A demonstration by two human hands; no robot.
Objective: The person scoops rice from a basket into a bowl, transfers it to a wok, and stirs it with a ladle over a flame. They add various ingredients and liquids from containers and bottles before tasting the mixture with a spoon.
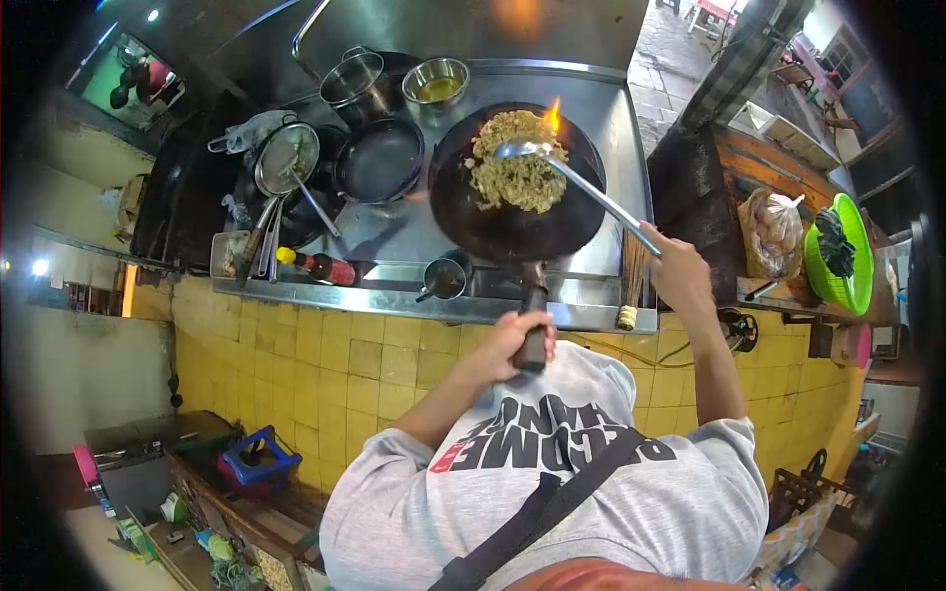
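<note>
A dark wok [463, 222] sits on the steel stove, and a flame [553, 116] rises at its far right rim. Brownish-green fried food [517, 187], perhaps fried rice, is heaped in its far half. My left hand [520, 343] is wrapped round the wok's handle [533, 295]. In my right hand [680, 274] is the upper end of a long metal ladle [603, 200]. The ladle's bowl rests on or just over the food; its underside contact is hidden.
Left of the wok are a black frying pan [379, 163], a strainer [287, 158], a pot [353, 84], and a bowl of yellow liquid [436, 89]. A sauce bottle [320, 267] and a metal cup [445, 279] line the front edge. A green basket [855, 286] stands right.
</note>
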